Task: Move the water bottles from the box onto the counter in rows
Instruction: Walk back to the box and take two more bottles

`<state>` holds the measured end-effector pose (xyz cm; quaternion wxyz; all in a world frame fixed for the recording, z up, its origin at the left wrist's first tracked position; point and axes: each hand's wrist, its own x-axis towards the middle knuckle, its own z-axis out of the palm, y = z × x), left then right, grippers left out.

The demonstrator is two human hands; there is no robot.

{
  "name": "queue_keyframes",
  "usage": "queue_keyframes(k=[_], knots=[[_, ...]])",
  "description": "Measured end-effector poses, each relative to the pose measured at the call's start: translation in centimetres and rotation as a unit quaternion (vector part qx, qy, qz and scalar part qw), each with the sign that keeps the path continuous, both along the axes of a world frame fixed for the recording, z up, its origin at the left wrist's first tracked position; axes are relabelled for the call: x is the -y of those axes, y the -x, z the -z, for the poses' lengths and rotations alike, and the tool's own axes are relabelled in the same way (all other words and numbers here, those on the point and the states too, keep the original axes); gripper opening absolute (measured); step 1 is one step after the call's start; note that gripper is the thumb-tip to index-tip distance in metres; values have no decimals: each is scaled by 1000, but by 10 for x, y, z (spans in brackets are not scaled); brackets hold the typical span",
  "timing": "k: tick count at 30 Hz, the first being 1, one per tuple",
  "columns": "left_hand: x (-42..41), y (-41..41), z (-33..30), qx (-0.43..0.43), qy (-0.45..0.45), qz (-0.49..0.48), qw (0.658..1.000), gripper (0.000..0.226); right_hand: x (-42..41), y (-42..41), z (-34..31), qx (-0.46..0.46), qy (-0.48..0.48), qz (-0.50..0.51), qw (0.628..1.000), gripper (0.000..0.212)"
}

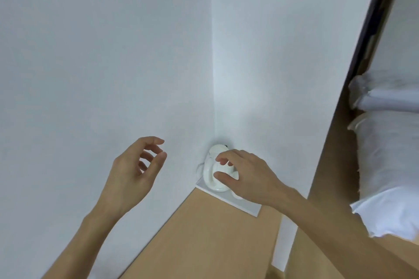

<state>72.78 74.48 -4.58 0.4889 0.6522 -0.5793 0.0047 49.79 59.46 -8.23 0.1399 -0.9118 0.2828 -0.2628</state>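
Bare forearms reach in from the bottom edge over a tan wooden table that runs into a corner of two plain white walls. The right hand is stretched to the far corner, its fingers curled over the top of a clear plastic water bottle with a white ribbed cap; thumb and forefinger appear to close on the cap, as if setting the bottle down or steadying it, though whether the grip is firm I cannot tell for certain. The left hand hovers in the air near the wall with its fingers loosely bent and nothing in them, well apart from the bottle, probably free after or ahead of its own carry.

That bottle stands upright on a thin white sheet or mat laid in the corner, tight to both walls, which suits starting a row from the back. Seen from above, it shows mostly cap and pale, glossy shoulders. A second cap may lie hidden under the right palm. No box is in view. White bedding lies off to the right.
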Motion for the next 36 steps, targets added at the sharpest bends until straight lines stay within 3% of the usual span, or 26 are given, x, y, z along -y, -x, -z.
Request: queue_keyframes(k=[9,15,24,36], knots=[[134,145,-19,33,11,175,984,20,43,185,-11,4,27,205,978,37],[214,270,-37,57,30,233,970,24,75,304,-31,17,35,277,960,34],[319,427,-51,72,28,220,972,24,162,458,-53,8,30,318,948,34],[493,505,-36,76,25,240,967,22,327,528,-15,25,32,322,946,35]])
